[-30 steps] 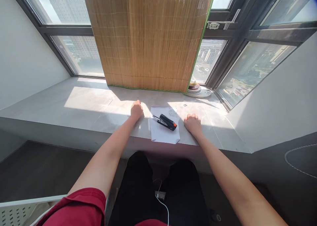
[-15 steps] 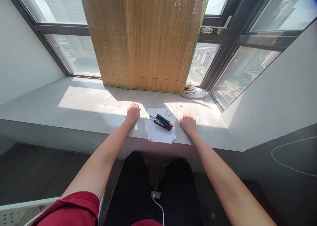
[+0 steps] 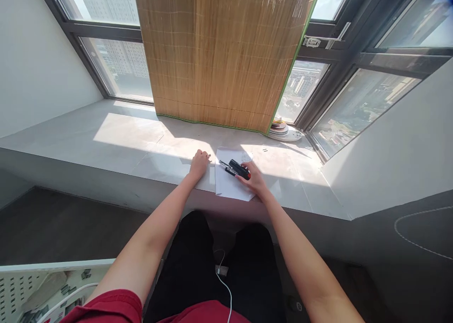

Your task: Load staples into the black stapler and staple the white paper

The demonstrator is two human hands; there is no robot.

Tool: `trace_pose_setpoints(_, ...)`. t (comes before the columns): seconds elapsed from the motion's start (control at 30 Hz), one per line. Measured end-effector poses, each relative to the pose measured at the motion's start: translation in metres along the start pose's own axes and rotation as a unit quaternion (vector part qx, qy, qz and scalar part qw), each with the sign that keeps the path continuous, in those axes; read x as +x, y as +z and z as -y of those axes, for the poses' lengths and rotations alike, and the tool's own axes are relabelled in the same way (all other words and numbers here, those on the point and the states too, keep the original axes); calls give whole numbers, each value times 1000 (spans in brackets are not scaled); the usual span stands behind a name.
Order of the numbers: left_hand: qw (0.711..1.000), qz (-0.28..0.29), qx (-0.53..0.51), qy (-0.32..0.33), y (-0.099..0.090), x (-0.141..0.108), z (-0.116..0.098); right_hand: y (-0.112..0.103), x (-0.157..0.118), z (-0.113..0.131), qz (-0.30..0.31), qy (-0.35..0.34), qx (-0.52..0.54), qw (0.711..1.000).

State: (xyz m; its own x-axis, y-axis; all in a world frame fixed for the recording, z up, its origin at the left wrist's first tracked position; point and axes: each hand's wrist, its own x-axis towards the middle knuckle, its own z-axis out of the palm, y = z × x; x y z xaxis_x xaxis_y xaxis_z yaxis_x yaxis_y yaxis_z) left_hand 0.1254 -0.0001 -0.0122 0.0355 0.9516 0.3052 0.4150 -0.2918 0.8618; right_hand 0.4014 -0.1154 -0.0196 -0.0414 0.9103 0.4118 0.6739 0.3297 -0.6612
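Observation:
A black stapler (image 3: 239, 169) with a red-orange end lies over white paper sheets (image 3: 231, 190), its silver inner rail (image 3: 224, 164) swung apart from the black top. My right hand (image 3: 255, 180) is closed around the stapler's rear end, thumb on the near side and fingers on the far side. Left of the paper, my left hand (image 3: 200, 164) rests on the sill with curled fingers. A small dark strip pokes out at its fingertips, too small to identify surely. Two similar short dark strips (image 3: 265, 149) lie on the sill beyond the right hand.
The pale tiled window sill (image 3: 141, 146) is partly sunlit. A bamboo blind (image 3: 222, 58) hangs down to its far side. Stacked plates (image 3: 283, 130) stand in the right corner. A white perforated basket (image 3: 24, 285) is at lower left, and a white cable (image 3: 226, 290) runs between my legs.
My right hand has moved left from the bare sill onto the stapler and closed on its rear end. My left hand stays closed beside the paper. The view has shifted slightly.

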Motion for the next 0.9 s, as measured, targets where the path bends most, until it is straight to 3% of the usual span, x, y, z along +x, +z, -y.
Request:
trace_pose_setpoints(0.17, 982, 33, -180, -37, 5, 1, -3, 9, 1, -3, 50, -5, -47, 998)
trace_pose_setpoints(0.43, 934, 24, -345, -94, 5, -11, -8, 5, 1, -5, 44, -12, -65, 997)
trace_pose_setpoints(0.67, 968, 98, -231, 25, 22, -15, -23, 3, 2, -1, 42, -8, -53, 998)
trace_pose_setpoints(0.77, 978, 98, -178, 42, 28, -15, -22, 3, 2, -1, 39, -9, -48, 998)
trace_pose_setpoints(0.9, 984, 125, -51, 112, 31, -14, -18, 4, 3, -3, 35, -14, -39, 999)
